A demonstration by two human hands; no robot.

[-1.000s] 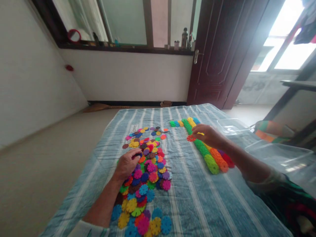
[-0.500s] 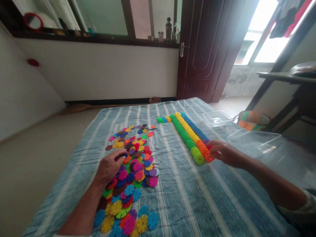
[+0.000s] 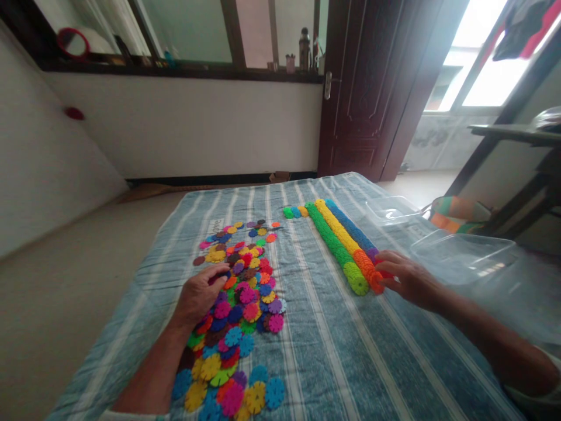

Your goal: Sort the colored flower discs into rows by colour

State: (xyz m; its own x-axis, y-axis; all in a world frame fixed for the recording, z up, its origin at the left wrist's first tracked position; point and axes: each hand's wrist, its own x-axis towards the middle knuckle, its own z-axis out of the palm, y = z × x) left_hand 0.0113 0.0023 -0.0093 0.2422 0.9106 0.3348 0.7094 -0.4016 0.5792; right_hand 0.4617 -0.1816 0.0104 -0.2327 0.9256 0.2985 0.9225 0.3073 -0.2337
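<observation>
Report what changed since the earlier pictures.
The right hand moved toward the person, along the rows of colourful stacked plastic discs, to their near ends. The orange notched plastic disc it apparently held earlier can't be told apart now. The left hand stayed at the loose multicoloured plastic discs; the rows stayed put.

Right hand (image 3: 407,279) hides near end of blue-purple row (image 3: 350,227); grip unclear. Left hand (image 3: 199,295) covers some discs (image 3: 248,294); fingertip contact unclear. Left sleeve (image 3: 135,416), door (image 3: 368,88), clothes (image 3: 519,29) cropped. Cloth lettering (image 3: 215,227) illegible.
</observation>
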